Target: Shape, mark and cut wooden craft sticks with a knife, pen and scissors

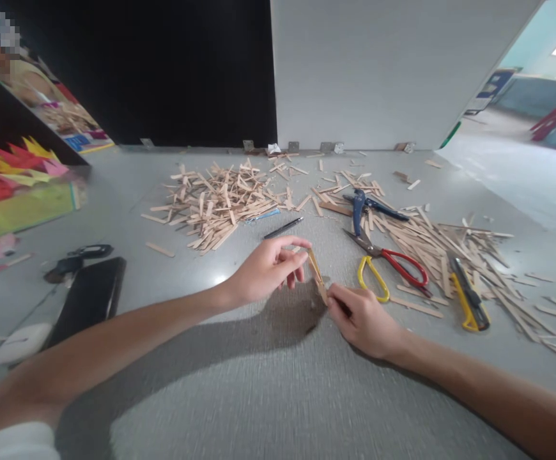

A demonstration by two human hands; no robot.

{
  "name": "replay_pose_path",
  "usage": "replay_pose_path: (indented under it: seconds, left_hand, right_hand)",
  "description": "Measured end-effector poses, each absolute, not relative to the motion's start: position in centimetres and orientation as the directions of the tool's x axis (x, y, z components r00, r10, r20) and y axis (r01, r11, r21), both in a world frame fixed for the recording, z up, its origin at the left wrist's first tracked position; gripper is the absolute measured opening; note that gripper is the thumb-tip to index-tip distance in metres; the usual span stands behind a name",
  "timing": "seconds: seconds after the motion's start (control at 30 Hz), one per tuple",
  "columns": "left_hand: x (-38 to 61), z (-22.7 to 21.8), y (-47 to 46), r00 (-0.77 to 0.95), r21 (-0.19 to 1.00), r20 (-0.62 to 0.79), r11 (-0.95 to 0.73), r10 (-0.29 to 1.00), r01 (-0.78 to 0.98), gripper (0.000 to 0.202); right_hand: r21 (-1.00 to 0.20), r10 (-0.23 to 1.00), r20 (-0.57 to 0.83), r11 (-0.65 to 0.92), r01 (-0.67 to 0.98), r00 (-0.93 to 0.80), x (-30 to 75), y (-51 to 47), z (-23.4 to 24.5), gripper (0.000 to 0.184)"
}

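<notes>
My right hand [367,319] is closed around the lower end of a small wooden craft stick piece [322,292], which points up and to the left just above the table. A thin yellow band [314,263], which looks like a rubber band, runs along the stick's upper part. Thumb and forefinger of my left hand [271,268] pinch at the top end of that band, while the other fingers curl loosely. Behind my left hand lies a black pen [283,228]. Scissors with one red and one yellow handle [378,252] rest beyond my right hand.
Loose craft sticks form a pile [225,198] at back left and another [431,246] at right. Blue-handled cutters [360,207] and a yellow utility knife [468,297] lie at right. A black phone [86,297] and folded coloured paper [14,172] are at left. An upright panel [378,76] borders the back.
</notes>
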State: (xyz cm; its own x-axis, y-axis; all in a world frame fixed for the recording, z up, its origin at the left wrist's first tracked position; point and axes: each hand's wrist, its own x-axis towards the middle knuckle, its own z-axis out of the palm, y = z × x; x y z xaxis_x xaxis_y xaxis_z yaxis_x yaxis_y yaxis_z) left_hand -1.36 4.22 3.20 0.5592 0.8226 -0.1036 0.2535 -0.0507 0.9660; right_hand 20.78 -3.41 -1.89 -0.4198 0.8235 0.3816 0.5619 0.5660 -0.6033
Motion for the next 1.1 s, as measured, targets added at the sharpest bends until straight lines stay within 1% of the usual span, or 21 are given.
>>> replay_pose_path:
  seconds: [0.1, 0.2, 0.27, 0.37, 0.4, 0.43, 0.47, 0.57, 0.6, 0.63, 0.67, 0.7, 0.77, 0.8, 0.87, 0.9, 0.97, 1.03, 1.1]
  left_hand:
    - [-1.5, 3.7, 4.7, 0.587, 0.936, -0.145, -0.081, 0.797, 0.341, 0.026]
    - [-1.7, 4.0, 5.1, 0.622, 0.897, -0.194, -0.119, 0.759, 0.425, 0.018]
    - [-1.8, 4.2, 5.5, 0.587, 0.897, -0.154, -0.137, 0.795, 0.420, 0.011]
    - [-2.3, 4.6, 6.3, 0.442, 0.915, -0.037, -0.147, 0.896, 0.375, 0.013]
    - [-2.4, 4.7, 6.6, 0.382, 0.917, -0.023, -0.133, 0.924, 0.376, 0.016]
    - [-2.6, 4.8, 6.8, 0.357, 0.904, -0.025, -0.132, 0.934, 0.407, 0.021]
    - [-2.8, 5.0, 7.1, 0.343, 0.889, -0.025, -0.137, 0.939, 0.437, 0.029]
    - [-3.1, 5.0, 7.5, 0.353, 0.847, 0.009, -0.195, 0.935, 0.495, 0.062]
    - [-3.1, 4.9, 7.5, 0.361, 0.827, 0.028, -0.224, 0.932, 0.515, 0.068]
    - [-3.2, 4.8, 7.5, 0.368, 0.799, 0.050, -0.259, 0.928, 0.543, 0.070]
    - [-3.2, 4.7, 7.6, 0.373, 0.760, 0.080, -0.299, 0.924, 0.577, 0.067]
    - [-3.2, 4.5, 7.6, 0.382, 0.711, 0.113, -0.343, 0.917, 0.614, 0.060]
    - [-3.1, 4.0, 7.7, 0.417, 0.587, 0.169, -0.431, 0.893, 0.685, 0.033]
    - [-3.1, 3.7, 7.8, 0.447, 0.517, 0.169, -0.465, 0.878, 0.718, 0.019]
    - [-3.0, 3.2, 8.0, 0.491, 0.373, 0.104, -0.491, 0.865, 0.787, 0.010]
    - [-3.0, 2.9, 8.1, 0.501, 0.309, 0.042, -0.489, 0.864, 0.816, 0.010]
    - [-3.0, 2.5, 8.2, 0.504, 0.226, -0.061, -0.480, 0.861, 0.848, 0.012]
    - [-3.0, 2.0, 8.3, 0.513, 0.171, -0.087, -0.494, 0.854, 0.852, 0.014]
    - [-3.0, 1.7, 8.3, 0.539, 0.123, -0.062, -0.529, 0.840, 0.840, 0.021]
  right_hand:
    - [-0.571, 0.810, 0.383, 0.585, 0.576, -0.444, 20.8, -3.4, -2.2, 0.025]
    - [-0.574, 0.812, 0.384, 0.583, 0.575, -0.440, 20.8, -3.3, -2.4, 0.025]
    - [-0.579, 0.818, 0.380, 0.574, 0.579, -0.431, 20.8, -3.3, -2.4, 0.025]
    - [-0.592, 0.833, 0.365, 0.552, 0.587, -0.415, 20.9, -3.3, -2.5, 0.022]
    - [-0.596, 0.837, 0.362, 0.547, 0.588, -0.411, 20.9, -3.3, -2.5, 0.020]
    - [-0.598, 0.839, 0.361, 0.544, 0.588, -0.408, 20.9, -3.3, -2.5, 0.019]
    - [-0.597, 0.839, 0.361, 0.544, 0.590, -0.407, 20.9, -3.3, -2.5, 0.020]
    - [-0.586, 0.834, 0.364, 0.551, 0.594, -0.415, 20.9, -3.3, -2.6, 0.022]
    - [-0.584, 0.833, 0.364, 0.553, 0.595, -0.417, 20.8, -3.3, -2.6, 0.022]
    - [-0.582, 0.831, 0.364, 0.555, 0.595, -0.420, 20.8, -3.2, -2.6, 0.022]
    - [-0.580, 0.830, 0.367, 0.557, 0.594, -0.420, 20.8, -3.2, -2.6, 0.022]
    - [-0.578, 0.827, 0.371, 0.561, 0.592, -0.421, 20.8, -3.2, -2.7, 0.022]
    - [-0.571, 0.821, 0.379, 0.570, 0.591, -0.426, 20.8, -3.1, -2.7, 0.023]
    - [-0.568, 0.820, 0.379, 0.572, 0.592, -0.429, 20.8, -3.1, -2.7, 0.023]
    - [-0.566, 0.821, 0.373, 0.570, 0.596, -0.432, 20.9, -3.1, -2.7, 0.023]
    - [-0.565, 0.823, 0.370, 0.568, 0.599, -0.432, 20.9, -3.1, -2.7, 0.023]
    - [-0.563, 0.824, 0.368, 0.567, 0.602, -0.432, 20.9, -3.1, -2.7, 0.024]
    - [-0.562, 0.823, 0.366, 0.567, 0.602, -0.435, 20.9, -3.2, -2.7, 0.024]
    - [-0.562, 0.825, 0.361, 0.565, 0.604, -0.435, 20.9, -3.2, -2.8, 0.024]
